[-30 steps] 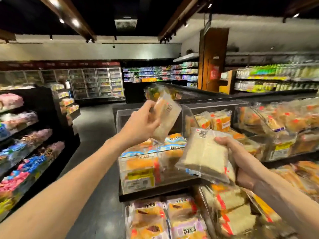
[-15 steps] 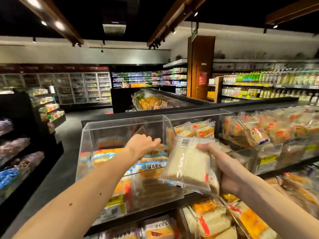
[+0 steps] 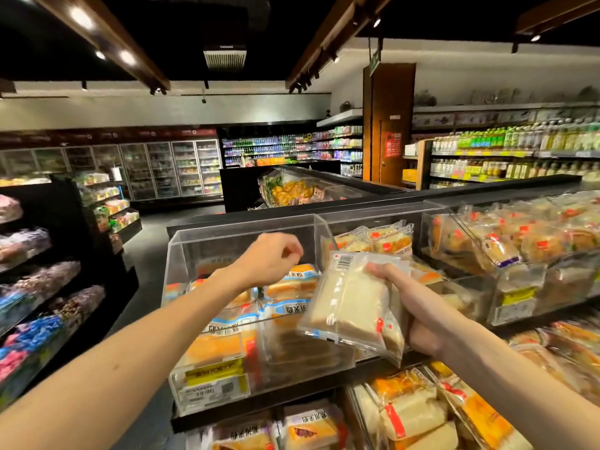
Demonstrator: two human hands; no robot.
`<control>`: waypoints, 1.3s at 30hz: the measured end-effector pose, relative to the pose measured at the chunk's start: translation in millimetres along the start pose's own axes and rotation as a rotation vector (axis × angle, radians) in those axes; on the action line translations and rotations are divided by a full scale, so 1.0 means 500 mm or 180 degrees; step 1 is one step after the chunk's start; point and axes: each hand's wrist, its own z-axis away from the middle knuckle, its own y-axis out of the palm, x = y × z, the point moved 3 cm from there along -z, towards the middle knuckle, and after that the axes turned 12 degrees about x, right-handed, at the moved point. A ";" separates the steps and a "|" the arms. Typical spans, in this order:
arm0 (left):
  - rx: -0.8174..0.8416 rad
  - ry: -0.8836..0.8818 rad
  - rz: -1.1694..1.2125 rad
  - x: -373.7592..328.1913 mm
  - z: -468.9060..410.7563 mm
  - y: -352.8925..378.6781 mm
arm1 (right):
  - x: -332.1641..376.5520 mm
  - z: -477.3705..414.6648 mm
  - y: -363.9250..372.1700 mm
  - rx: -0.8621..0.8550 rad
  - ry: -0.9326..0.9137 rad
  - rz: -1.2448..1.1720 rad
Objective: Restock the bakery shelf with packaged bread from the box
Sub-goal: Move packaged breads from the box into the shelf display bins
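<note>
Currently gripping the packaged white bread (image 3: 349,306) in the right hand (image 3: 420,323): a flat clear pack of pale slices, with a second pack showing behind its lower right corner. Holding it clear of the bakery shelf (image 3: 292,396), in front of the acrylic bins, overlapping the wall between the left bin (image 3: 207,245) and the middle bin (image 3: 363,216). Keeping the long axis running from the bottom seam near the wrist up and away to the barcode end, leaning a little left, broad face toward the camera. Curling the fingers (image 3: 378,269) over the upper right edge and backing the lower half with the palm, so clamping the pack from the right side only.

Hovering the left hand (image 3: 269,259) above the left bin, up and left of the barcode end, fingers loosely curled, gripping nothing, not touching the pack. Reaching over orange-and-blue labelled packs (image 3: 293,282) lying in that bin. Leaving red-labelled sandwich packs (image 3: 388,240) standing in the middle bin, just behind the barcode end.

Judging the coming move: probably either passing a pack up and leftward into the free left hand, or tipping it barcode-first over a bin rim. Favouring the barcode end as the leading edge, being nearest both openings. Not seeing the supply box anywhere in view.
</note>
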 end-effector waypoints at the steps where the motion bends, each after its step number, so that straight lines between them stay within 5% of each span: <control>1: -0.0204 0.0110 0.0399 -0.030 0.024 -0.019 | 0.001 -0.005 0.006 0.0003 -0.0022 0.0011; 4: -0.0019 0.0331 0.1055 -0.117 0.095 -0.045 | 0.007 -0.013 0.035 0.0100 -0.0158 0.0101; 11: 0.0333 -0.0294 0.0458 -0.115 0.165 -0.049 | 0.007 -0.028 0.116 0.0192 -0.0307 0.0169; 18: 0.0311 -0.0548 0.1794 0.013 0.191 -0.083 | 0.004 -0.041 0.146 0.0300 -0.0187 -0.0004; 24: 0.0558 -0.0972 0.0757 0.088 0.179 -0.110 | -0.005 -0.048 0.143 0.0286 -0.0116 0.0136; 34: 0.1823 -0.1300 0.0523 0.155 0.144 -0.082 | -0.009 -0.056 0.125 0.0322 0.0023 0.0290; 39: 0.2177 -0.1380 -0.0488 0.155 0.130 -0.052 | -0.015 -0.058 0.123 0.0359 0.0039 0.0330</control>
